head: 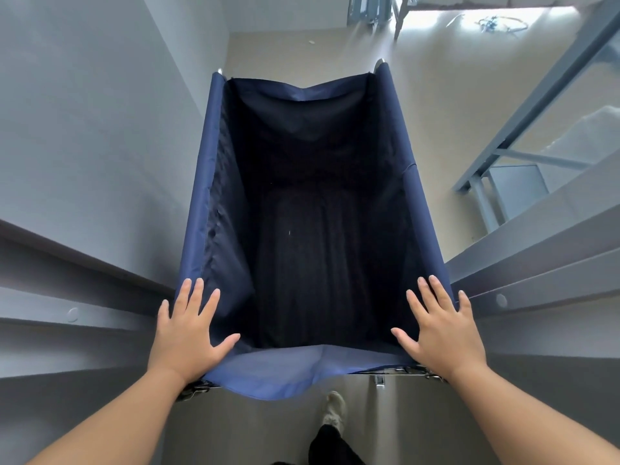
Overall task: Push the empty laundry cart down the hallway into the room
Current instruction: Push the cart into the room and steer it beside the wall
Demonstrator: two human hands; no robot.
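Head view: the laundry cart (201, 203) fills the middle of the frame. It is a deep dark-blue fabric bin on a metal frame, and nothing shows inside it. Its long axis runs from the bottom of the frame straight up toward the top, away from the person.

The left hand (188, 330) lies flat on the near left corner of the rim. The right hand (443, 333) lies flat on the near right corner. Both have their fingers straight and spread wide, pressing rather than gripping, and neither holds anything. They sit about level, so neither hand is clearly nearer. The whole cart lies ahead of the palms, so I judge that an even push from both would send it lengthwise up the frame.

A wall rail (67, 310) at lower left and another rail (536, 286) at lower right flank the near end of the cart closely on both sides. The pale floor (302, 48) widens out beyond the far end at the top. A grey metal frame (536, 105) stands at upper right, with a loose tangle of cable (500, 23) near it. A shoe (335, 409) shows at bottom centre.

No brand, label or writing can be read.
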